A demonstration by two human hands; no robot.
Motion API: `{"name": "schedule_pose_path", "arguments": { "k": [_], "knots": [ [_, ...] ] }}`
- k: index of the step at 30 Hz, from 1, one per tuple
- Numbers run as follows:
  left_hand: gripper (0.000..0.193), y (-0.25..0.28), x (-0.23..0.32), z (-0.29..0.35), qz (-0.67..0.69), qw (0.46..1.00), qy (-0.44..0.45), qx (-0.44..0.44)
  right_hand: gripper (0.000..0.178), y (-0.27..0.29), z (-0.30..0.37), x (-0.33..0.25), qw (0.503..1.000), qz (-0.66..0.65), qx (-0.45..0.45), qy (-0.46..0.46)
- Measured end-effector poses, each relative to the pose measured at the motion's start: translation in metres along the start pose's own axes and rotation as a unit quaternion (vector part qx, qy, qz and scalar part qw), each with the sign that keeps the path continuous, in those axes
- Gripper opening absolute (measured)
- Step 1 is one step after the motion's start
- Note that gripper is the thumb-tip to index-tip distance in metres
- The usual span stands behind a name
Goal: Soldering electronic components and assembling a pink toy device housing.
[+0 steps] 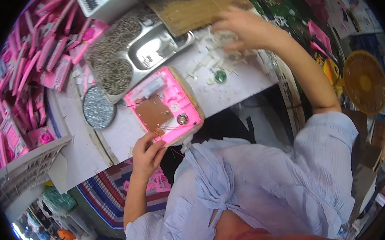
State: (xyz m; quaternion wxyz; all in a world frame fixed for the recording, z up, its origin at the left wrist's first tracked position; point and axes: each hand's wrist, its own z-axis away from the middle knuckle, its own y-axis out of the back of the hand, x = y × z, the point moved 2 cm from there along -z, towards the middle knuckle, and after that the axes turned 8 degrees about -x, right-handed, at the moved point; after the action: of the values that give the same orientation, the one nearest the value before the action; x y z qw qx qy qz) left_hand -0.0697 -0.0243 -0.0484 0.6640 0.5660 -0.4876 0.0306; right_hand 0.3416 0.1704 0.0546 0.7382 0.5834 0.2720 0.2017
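A pink plastic toy casing (184,102) lies inside up at the table's near edge, on a pad whose side shows at its right. A brown circuit board (153,114), a small round metal part (182,119) and thin wires sit in it. My left hand (148,155) grips the casing's near left corner between thumb and fingers, close to the wires. Farther right, my right hand (245,28) hovers with fingers apart over scattered small white plastic pieces (215,58). Whether its fingertips touch any piece, I cannot tell. A green round piece (220,76) lies among them.
Beyond the casing stands a metal tray (152,51) heaped with small screws, with a round dish (98,107) of metal bits at its left. A brown board (198,6) lies at the back. At left, a crate (34,158) overflows with pink casings. An orange basket (365,82) is far right.
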Motion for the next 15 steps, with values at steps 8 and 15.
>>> {"name": "schedule_pose_path", "arguments": {
  "k": [8,15],
  "knots": [
    [0.033,-0.006,-0.003,0.003,0.009,1.0,-0.017,0.01,0.016,-0.023,0.081,-0.057,0.953,-0.281,0.092,-0.064],
    [0.033,-0.002,0.002,0.001,-0.026,0.997,-0.034,0.066,0.019,-0.034,-0.049,-0.079,0.977,-0.109,0.172,0.06]
  ]
}}
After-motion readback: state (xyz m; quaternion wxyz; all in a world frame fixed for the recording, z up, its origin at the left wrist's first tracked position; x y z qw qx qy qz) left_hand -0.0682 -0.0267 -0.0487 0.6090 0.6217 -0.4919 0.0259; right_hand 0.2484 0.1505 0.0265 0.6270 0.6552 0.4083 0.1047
